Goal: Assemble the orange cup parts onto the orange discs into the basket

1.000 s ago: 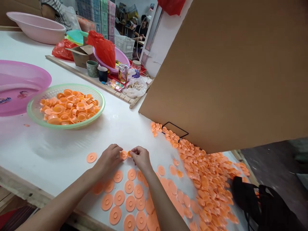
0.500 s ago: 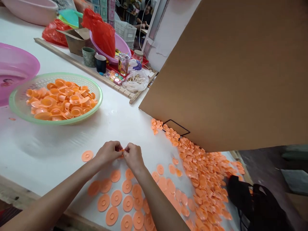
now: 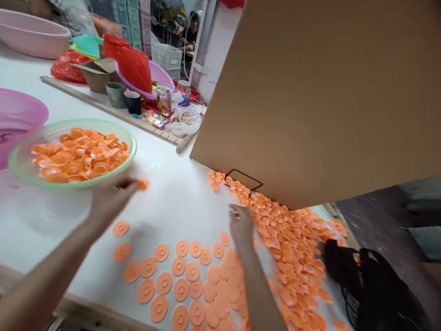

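Note:
My left hand (image 3: 112, 195) is closed in a pinch on a small orange plastic piece (image 3: 142, 184), just past the near right rim of the green basket (image 3: 132, 158). That basket holds a heap of orange hat-shaped pieces (image 3: 82, 154). To the right, my right hand (image 3: 242, 223) hovers by the left side of a large pile of orange pieces (image 3: 289, 257). Its fingers are loosely curled and apart, slightly blurred, with nothing visible in them. Flat orange discs (image 3: 181, 289) with raised ring centres lie spread on the white table (image 3: 179, 202) between my forearms.
A big cardboard sheet (image 3: 310, 105) stands over the pile's far side. Pink basins (image 3: 20, 108) sit at the left. Behind a wooden strip (image 3: 103, 103) are cups (image 3: 132, 102), a box and red bags (image 3: 134, 66). A black bag (image 3: 375, 285) lies at right; a person (image 3: 189, 34) sits far back.
My hands were together over the discs and have separated. The left moved leftward to the basket with an orange piece; the right moved right towards the pile. The view has shifted slightly.

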Tool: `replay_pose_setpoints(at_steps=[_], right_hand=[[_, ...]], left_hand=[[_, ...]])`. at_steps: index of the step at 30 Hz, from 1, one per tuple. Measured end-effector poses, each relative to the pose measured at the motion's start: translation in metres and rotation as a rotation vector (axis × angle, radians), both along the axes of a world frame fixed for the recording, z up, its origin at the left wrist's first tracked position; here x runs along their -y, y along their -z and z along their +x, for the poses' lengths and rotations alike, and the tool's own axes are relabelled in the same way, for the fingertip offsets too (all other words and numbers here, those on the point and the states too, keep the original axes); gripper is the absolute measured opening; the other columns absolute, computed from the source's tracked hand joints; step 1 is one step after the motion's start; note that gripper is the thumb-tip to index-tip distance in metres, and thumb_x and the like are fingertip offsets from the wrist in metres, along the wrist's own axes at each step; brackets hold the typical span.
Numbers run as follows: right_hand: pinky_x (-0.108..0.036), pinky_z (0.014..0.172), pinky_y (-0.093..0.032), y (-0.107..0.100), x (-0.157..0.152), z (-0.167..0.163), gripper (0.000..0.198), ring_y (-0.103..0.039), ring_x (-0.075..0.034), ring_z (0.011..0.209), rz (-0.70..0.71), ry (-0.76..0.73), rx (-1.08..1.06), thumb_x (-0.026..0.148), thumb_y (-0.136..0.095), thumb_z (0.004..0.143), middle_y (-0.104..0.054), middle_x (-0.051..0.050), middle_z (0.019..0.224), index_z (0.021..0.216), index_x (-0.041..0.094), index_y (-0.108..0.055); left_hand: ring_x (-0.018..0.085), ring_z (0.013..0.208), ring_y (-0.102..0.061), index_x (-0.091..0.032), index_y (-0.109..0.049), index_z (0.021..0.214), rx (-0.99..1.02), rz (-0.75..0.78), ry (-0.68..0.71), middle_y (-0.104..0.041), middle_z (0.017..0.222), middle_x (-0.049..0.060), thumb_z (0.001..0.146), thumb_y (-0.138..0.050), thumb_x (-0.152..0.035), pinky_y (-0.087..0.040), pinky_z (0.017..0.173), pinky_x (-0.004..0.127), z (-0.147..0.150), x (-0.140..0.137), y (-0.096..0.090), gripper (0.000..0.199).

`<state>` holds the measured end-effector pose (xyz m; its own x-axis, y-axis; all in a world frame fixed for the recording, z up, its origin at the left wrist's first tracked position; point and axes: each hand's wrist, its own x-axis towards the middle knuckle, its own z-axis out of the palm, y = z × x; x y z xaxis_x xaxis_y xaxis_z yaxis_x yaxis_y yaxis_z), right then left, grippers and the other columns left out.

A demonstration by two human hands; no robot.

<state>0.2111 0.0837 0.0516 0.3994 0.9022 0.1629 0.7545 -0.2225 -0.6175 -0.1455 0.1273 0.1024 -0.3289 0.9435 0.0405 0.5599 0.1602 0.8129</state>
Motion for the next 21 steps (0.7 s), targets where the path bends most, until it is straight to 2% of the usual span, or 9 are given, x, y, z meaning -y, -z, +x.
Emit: replay_pose_setpoints(at_steps=[2, 4, 6, 8, 10, 12, 15, 18, 21], right_hand=[[-0.042, 0.088, -0.044, -0.003, 0.005, 0.054, 0.03, -0.06, -0.029, 0.094, -0.062, 0.104, 0.163, 0.027, -0.059, 0.068, -0.068, -0.015, 0.099, 0.092, 0.015, -0.073], [-0.041, 0.083, -0.046, 0.0, 0.009, 0.089, 0.023, -0.063, -0.028, 0.086, -0.202, 0.092, 0.126, 0.031, -0.064, 0.062, -0.07, -0.011, 0.085, 0.079, 0.018, -0.073], [-0.038, 0.076, -0.048, 0.006, 0.012, 0.104, 0.018, -0.064, -0.026, 0.076, -0.252, 0.078, 0.052, 0.036, -0.065, 0.061, -0.07, -0.007, 0.073, 0.068, 0.02, -0.07], [-0.035, 0.068, -0.049, 0.011, 0.015, 0.103, 0.021, -0.064, -0.024, 0.07, -0.23, 0.128, -0.052, 0.04, -0.066, 0.058, -0.069, -0.005, 0.066, 0.066, 0.021, -0.07], [-0.033, 0.06, -0.048, 0.012, 0.015, 0.093, 0.03, -0.063, -0.022, 0.065, -0.157, 0.204, -0.262, 0.041, -0.069, 0.055, -0.068, -0.004, 0.065, 0.076, 0.02, -0.072], [-0.028, 0.052, -0.045, 0.011, 0.015, 0.077, 0.041, -0.063, -0.02, 0.062, -0.096, 0.22, -0.565, 0.04, -0.072, 0.052, -0.069, -0.004, 0.069, 0.087, 0.019, -0.072], [-0.025, 0.048, -0.043, 0.009, 0.01, 0.046, 0.043, -0.062, -0.018, 0.061, -0.096, 0.154, -0.843, 0.035, -0.076, 0.045, -0.069, -0.006, 0.072, 0.084, 0.017, -0.071], [-0.025, 0.047, -0.043, 0.013, -0.001, 0.019, 0.038, -0.059, -0.016, 0.056, -0.113, 0.135, -0.715, 0.04, -0.073, 0.051, -0.065, -0.004, 0.064, 0.079, 0.016, -0.07], [-0.025, 0.045, -0.041, 0.014, -0.015, 0.003, 0.037, -0.057, -0.015, 0.055, -0.12, 0.119, -0.579, 0.043, -0.068, 0.059, -0.062, -0.003, 0.061, 0.082, 0.015, -0.07]], left_hand=[[0.012, 0.076, -0.06, -0.017, -0.073, 0.089, -0.127, 0.206, -0.214, -0.069, 0.08, -0.001, 0.072, -0.062, -0.035, -0.046, 0.076, 0.023, -0.048, -0.026, -0.029, 0.027], [0.012, 0.076, -0.059, -0.013, -0.07, 0.105, -0.195, 0.233, -0.334, -0.069, 0.086, 0.001, 0.075, -0.062, -0.037, -0.047, 0.08, 0.026, -0.092, -0.047, -0.049, 0.04], [0.011, 0.076, -0.057, -0.011, -0.066, 0.114, -0.287, 0.225, -0.353, -0.069, 0.091, 0.003, 0.077, -0.061, -0.039, -0.047, 0.084, 0.029, -0.119, -0.052, -0.056, 0.047], [0.012, 0.076, -0.057, -0.013, -0.069, 0.107, -0.38, 0.194, -0.211, -0.069, 0.089, 0.002, 0.078, -0.061, -0.039, -0.046, 0.085, 0.028, -0.124, -0.036, -0.044, 0.039], [0.012, 0.07, -0.057, -0.015, -0.071, 0.092, -0.386, 0.029, 0.072, -0.067, 0.08, 0.0, 0.074, -0.064, -0.035, -0.046, 0.076, 0.025, -0.11, -0.006, -0.016, 0.028], [0.012, 0.062, -0.056, -0.017, -0.071, 0.09, -0.313, -0.219, 0.35, -0.062, 0.074, -0.001, 0.065, -0.068, -0.029, -0.045, 0.065, 0.024, -0.087, 0.029, 0.022, 0.027], [0.013, 0.065, -0.056, -0.021, -0.068, 0.093, -0.272, -0.265, 0.472, -0.058, 0.082, 0.0, 0.071, -0.059, -0.025, -0.044, 0.066, 0.025, -0.047, 0.063, 0.07, 0.025], [0.014, 0.074, -0.057, -0.023, -0.066, 0.095, -0.249, -0.181, 0.478, -0.056, 0.091, 0.002, 0.078, -0.051, -0.026, -0.042, 0.068, 0.026, -0.002, 0.067, 0.087, 0.022], [0.017, 0.083, -0.057, -0.024, -0.066, 0.093, -0.246, -0.12, 0.61, -0.057, 0.095, 0.003, 0.079, -0.049, -0.021, -0.04, 0.07, 0.027, 0.045, 0.055, 0.082, 0.023]])
